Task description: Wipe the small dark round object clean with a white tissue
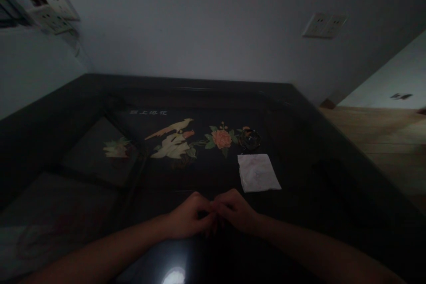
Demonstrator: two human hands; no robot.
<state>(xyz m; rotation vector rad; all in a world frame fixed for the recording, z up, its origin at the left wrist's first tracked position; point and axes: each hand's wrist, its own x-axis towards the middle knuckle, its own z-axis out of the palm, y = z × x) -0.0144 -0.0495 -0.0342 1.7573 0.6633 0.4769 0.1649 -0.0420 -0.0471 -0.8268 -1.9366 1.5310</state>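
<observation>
My left hand (189, 215) and my right hand (238, 211) meet over the near part of a dark glossy table (199, 179). Both have curled fingers, with the fingertips pressed together. Whether something small lies between them is hidden in the dim light. Beyond my right hand rests a white square napkin (259, 173), creased and flat. Just behind the napkin sits a round, dark, glassy dish (250, 140), perhaps an ashtray.
The tabletop bears a bird picture (173, 140) and an orange flower (221, 139). A pale wall stands behind it, with sockets at right (324, 25) and a power strip (49, 18) at upper left. Wooden floor (382, 137) shows at right.
</observation>
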